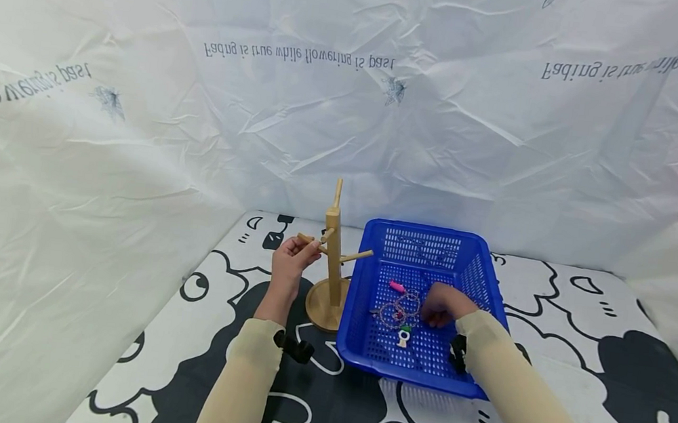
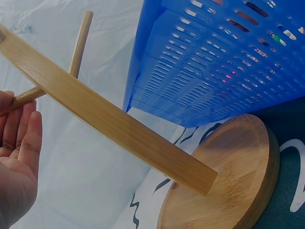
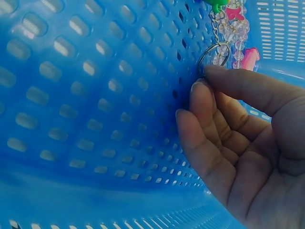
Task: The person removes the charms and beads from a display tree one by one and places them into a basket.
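My left hand [image 1: 292,261] pinches one side peg [image 2: 27,97] of a wooden stand [image 1: 333,258], an upright post with several pegs on a round base [image 2: 233,162]. Inside the blue basket [image 1: 351,308], my right hand [image 1: 445,305] reaches low, its thumb and fingertips pinching a metal key ring [image 3: 203,55]. A short chain [image 3: 215,29] runs from that ring toward a green piece [image 3: 218,4], partly cut off in the right wrist view. Clear beaded loops [image 1: 386,324] lie left of this hand, with a white and green charm [image 1: 403,339] and a pink piece [image 1: 397,286].
The basket's perforated walls rise around my right hand, its left wall close beside the stand's base. A black-and-white cartoon-print cloth [image 1: 569,370] covers the table. Behind and at the sides hangs a pale printed sheet [image 1: 323,121].
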The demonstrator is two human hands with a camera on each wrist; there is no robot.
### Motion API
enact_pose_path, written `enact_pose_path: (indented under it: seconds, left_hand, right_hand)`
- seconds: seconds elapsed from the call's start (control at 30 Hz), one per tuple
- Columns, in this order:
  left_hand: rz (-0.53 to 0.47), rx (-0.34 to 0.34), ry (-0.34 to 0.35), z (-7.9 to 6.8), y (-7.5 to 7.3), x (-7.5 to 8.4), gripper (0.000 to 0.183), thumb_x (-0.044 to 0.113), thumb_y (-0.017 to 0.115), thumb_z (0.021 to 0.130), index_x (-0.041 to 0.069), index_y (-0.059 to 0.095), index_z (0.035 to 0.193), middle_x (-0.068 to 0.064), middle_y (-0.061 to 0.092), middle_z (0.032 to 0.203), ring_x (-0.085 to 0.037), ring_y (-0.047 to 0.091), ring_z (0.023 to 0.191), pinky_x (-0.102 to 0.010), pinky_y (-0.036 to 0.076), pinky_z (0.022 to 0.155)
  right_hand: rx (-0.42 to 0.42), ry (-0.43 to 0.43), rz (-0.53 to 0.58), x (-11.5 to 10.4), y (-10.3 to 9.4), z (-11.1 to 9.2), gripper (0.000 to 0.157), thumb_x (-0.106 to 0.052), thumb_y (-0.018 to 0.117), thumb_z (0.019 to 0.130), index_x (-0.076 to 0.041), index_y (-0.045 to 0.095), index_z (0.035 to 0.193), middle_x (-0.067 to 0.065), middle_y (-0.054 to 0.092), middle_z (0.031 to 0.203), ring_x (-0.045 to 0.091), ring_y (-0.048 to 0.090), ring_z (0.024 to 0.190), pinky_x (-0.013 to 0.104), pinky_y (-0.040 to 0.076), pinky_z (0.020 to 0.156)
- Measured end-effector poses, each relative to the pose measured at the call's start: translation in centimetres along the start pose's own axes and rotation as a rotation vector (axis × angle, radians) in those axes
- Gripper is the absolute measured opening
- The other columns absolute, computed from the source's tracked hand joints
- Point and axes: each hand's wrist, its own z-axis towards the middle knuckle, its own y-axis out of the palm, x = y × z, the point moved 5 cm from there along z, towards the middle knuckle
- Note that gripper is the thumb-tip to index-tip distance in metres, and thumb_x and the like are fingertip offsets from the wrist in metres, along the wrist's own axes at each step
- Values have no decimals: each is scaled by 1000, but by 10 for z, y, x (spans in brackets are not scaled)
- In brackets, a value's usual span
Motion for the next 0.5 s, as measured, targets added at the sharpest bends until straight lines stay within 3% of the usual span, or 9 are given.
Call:
enact_pose_path:
  seconds: [0.2, 0.5]
  left_hand:
    - [12, -2, 10, -1, 0, 3, 35, 5, 69, 91, -16, 55, 117, 6, 66, 80, -4, 70, 76, -17, 61, 75]
    - [24, -9, -12, -2, -1, 3, 24, 7, 69, 91, -7, 62, 110, 5, 66, 81, -5, 70, 76, -18, 61, 75]
  right_hand:
    - [-7, -5, -5, -1, -1, 0, 12, -6, 67, 88, -1, 68, 78, 4, 63, 64, 13, 61, 58, 27, 60, 60]
    - [-7, -70, 38, -4, -12, -8, 8, -4, 66, 90, 0, 71, 85, 7, 69, 77, 17, 67, 70, 33, 63, 72]
